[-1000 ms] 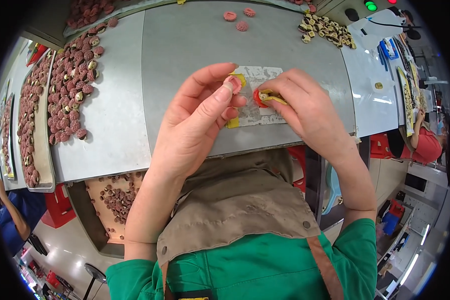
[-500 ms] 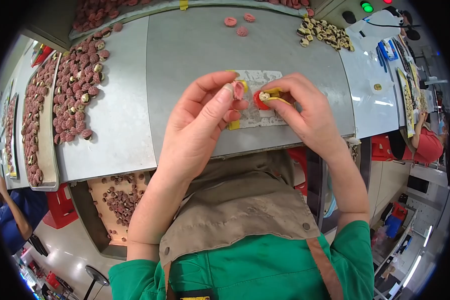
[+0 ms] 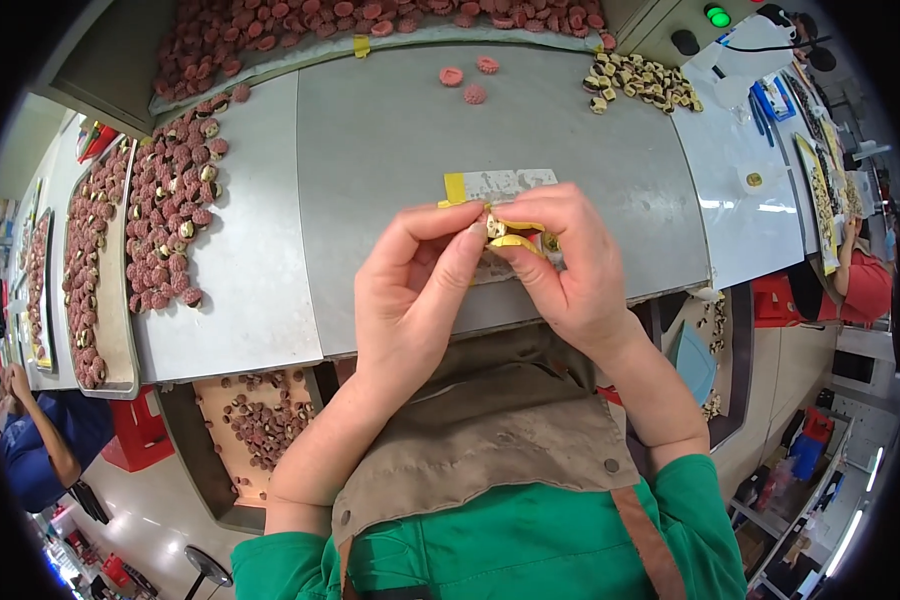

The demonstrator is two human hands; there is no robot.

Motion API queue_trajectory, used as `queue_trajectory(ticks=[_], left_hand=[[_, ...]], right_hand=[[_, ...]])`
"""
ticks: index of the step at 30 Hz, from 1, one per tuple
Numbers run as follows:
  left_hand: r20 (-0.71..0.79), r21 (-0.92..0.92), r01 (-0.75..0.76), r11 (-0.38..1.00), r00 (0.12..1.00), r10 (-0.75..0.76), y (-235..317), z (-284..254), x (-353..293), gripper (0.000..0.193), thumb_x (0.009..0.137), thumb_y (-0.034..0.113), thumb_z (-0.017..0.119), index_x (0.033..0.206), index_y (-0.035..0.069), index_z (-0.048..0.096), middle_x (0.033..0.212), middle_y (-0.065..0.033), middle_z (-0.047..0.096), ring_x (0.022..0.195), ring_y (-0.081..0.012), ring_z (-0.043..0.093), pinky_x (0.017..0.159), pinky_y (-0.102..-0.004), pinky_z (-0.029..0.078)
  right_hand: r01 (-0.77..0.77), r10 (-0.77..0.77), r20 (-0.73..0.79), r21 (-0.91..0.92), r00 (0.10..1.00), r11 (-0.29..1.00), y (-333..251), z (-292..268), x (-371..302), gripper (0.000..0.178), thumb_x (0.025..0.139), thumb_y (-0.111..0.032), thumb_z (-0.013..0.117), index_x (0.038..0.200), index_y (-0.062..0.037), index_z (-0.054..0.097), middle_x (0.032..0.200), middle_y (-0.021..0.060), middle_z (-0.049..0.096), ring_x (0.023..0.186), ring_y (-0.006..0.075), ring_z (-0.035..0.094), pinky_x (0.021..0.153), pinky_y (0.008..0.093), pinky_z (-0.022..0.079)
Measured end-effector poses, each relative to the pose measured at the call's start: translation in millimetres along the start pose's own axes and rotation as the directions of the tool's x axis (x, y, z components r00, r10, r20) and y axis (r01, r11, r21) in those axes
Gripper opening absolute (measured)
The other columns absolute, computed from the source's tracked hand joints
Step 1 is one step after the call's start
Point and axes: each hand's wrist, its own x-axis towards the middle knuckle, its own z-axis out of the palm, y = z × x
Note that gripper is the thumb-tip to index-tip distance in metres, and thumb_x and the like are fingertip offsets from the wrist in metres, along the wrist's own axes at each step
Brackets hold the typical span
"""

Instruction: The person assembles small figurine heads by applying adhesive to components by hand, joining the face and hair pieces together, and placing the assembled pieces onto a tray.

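My left hand (image 3: 405, 295) is closed, thumb and forefinger pinched at the small piece between my hands. The pink bumpy shell seen there earlier is now mostly hidden by those fingers. My right hand (image 3: 580, 275) grips a yellow tweezer-like tool (image 3: 517, 241), one yellow strip along the forefinger and one along the thumb. A small cream piece (image 3: 495, 230) sits at its tips, against my left fingertips. Under my hands lies a worn white mat (image 3: 510, 180) with yellow tape at its corner; a red round thing on it is mostly covered.
Three pink shells (image 3: 475, 94) lie farther back on the grey table (image 3: 370, 130). Dark-and-cream pieces (image 3: 645, 82) are heaped at back right. Filled pink balls (image 3: 170, 210) cover the left, beside a tray (image 3: 120, 340). Open drawers (image 3: 210, 440) jut out below the edge. Co-workers sit at both sides.
My hands have come together, bringing the cream piece on the yellow tool against the pink shell in my left fingers. The view has shifted, showing more shells at the back.
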Motion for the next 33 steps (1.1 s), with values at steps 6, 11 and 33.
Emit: queue_trajectory(ticks=[6, 11, 33], left_hand=[[0.079, -0.105, 0.166, 0.98, 0.984, -0.158, 6, 1, 1, 0.036, 0.088, 0.002, 0.058, 0.121, 0.0, 0.045, 0.102, -0.0072, 0.059, 0.092, -0.0105, 0.058, 0.081, -0.0235, 0.047], [0.141, 0.119, 0.007, 0.993, 0.99, -0.024, -3, 8, -6, 0.053, 0.083, -0.003, 0.059, 0.13, 0.001, 0.035, 0.102, -0.009, 0.059, 0.093, -0.0121, 0.058, 0.082, -0.0243, 0.047], [-0.064, 0.874, -0.174, 0.454, 0.885, 0.462, 72, -125, 32, 0.023, 0.085, 0.02, 0.064, 0.096, -0.001, 0.062, 0.081, -0.0109, 0.064, 0.074, -0.017, 0.064, 0.065, -0.0282, 0.05]], right_hand=[[0.082, -0.083, -0.034, -0.033, 0.996, 0.996, -4, -3, 4, 0.036, 0.073, -0.013, 0.075, 0.104, -0.0068, 0.058, 0.101, 0.0084, 0.056, 0.09, 0.0204, 0.056, 0.075, 0.0305, 0.049], [0.081, -0.081, -0.014, -0.023, 0.997, 0.996, 7, 2, -6, 0.034, 0.065, -0.01, 0.077, 0.095, -0.0092, 0.061, 0.096, 0.0053, 0.055, 0.085, 0.0213, 0.055, 0.072, 0.0315, 0.048], [-0.166, 0.178, -0.019, -0.478, 0.984, 0.863, 73, -85, 11, 0.044, 0.087, -0.022, 0.061, 0.124, -0.0041, 0.048, 0.122, 0.012, 0.051, 0.111, 0.0284, 0.049, 0.095, 0.0359, 0.038]])
